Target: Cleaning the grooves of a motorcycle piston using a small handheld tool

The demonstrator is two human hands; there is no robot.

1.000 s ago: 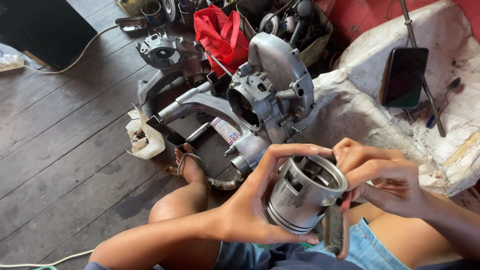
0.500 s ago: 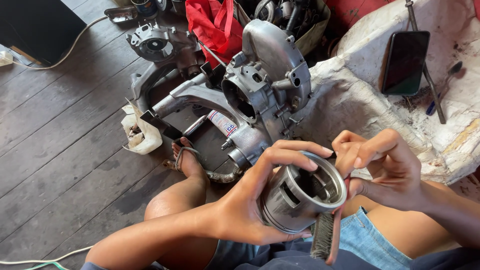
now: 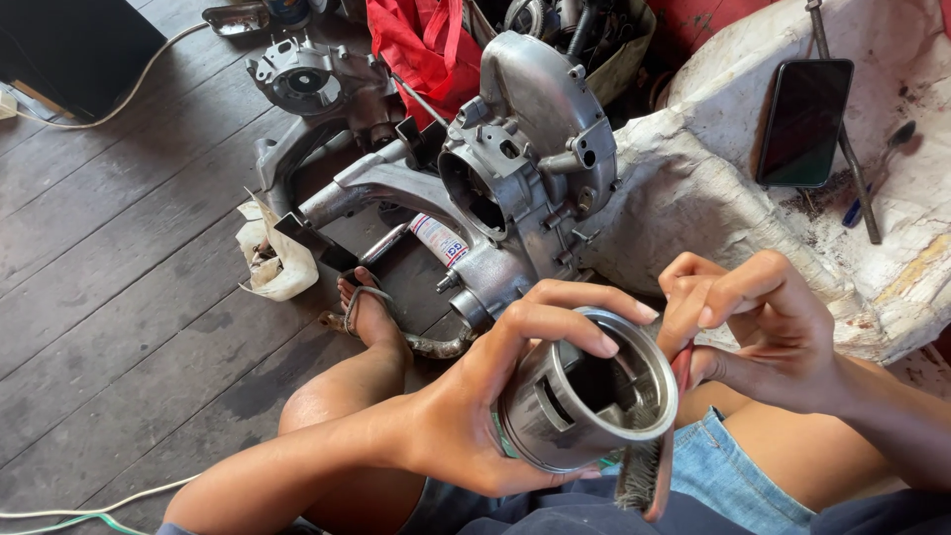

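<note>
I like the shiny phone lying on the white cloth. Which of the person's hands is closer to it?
Right. The right hand sits just below the phone, apart from it. The left hand, gripping the metal piston, is farther down and to the side.

Piston [image 3: 584, 401] has tipped so its open end faces up-right more, and the right hand [image 3: 763, 327] slid in against its rim.

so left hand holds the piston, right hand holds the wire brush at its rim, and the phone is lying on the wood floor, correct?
Not quite. The head view shows the phone lying on the white sack, not on the wood floor. The rest holds: the left hand holds the piston, and the right hand holds the wire brush at its rim.
</note>
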